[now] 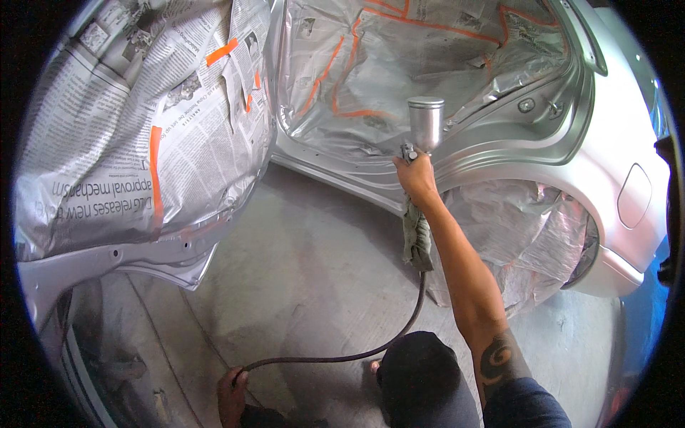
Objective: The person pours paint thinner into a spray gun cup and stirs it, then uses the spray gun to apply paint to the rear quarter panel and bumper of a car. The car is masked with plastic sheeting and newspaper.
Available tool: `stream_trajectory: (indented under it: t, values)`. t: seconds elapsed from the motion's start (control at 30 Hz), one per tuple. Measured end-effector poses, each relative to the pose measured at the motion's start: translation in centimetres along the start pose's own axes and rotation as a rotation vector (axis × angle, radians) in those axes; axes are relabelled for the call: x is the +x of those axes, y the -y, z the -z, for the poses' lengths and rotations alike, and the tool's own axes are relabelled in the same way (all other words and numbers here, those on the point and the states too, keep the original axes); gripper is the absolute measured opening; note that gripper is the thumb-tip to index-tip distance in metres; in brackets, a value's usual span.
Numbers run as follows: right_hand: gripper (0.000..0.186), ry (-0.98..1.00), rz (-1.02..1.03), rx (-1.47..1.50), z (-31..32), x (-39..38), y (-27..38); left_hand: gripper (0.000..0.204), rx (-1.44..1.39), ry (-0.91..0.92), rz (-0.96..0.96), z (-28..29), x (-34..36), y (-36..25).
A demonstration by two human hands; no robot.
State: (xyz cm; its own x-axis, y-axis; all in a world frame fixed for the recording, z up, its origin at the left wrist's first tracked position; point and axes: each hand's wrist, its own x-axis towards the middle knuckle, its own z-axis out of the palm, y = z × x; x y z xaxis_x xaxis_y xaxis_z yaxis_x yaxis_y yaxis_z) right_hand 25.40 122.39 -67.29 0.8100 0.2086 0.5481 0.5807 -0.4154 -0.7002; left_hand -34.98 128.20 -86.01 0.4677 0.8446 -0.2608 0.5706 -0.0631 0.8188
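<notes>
At the rear doorway of a silver car body, the right hand (419, 178) has its fingers wrapped round the grip of a spray gun (426, 134), metal cup on top, just outside the sill (342, 177). Trigger finger hidden; can't tell if it's pulled. A greenish cloth (417, 239) hangs below the grip, round the upper end of the hose (328, 359). The left hand (232, 396), lower left, has its fingers curled round the hose, keeping part of it off the floor (314, 257).

Risks, my read:
- Hose slack: if the left hand lets go, the loop could drop, drag dust or swing into the sill.
- Cloth is loose-looking; a swing of the wrist could brush it on the panel and mark the finish.
- Tipping the gun far could make the cup drip, if there's liquid in it.
- Masking paper (193, 121) on the door looks wrinkled, with lifted edges; strong air could get under and let overspray through.
- Gun sits close to the body; a small overreach could knock it.
</notes>
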Motion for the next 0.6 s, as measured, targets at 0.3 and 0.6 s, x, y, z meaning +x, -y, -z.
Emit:
stream_trajectory:
  t: [0.3, 0.6]
  values:
    - [0.021, 0.357, -0.201, 0.308, -1.9, 2.2, 4.4, 0.038, -0.142, -0.126, 0.016, -0.1, -1.6, -0.8]
    - [0.028, 0.304, -0.146, 0.166, -1.3, 1.4, 5.3, 0.035, 0.049, 0.004, -0.126, -0.1, -0.1, 0.7]
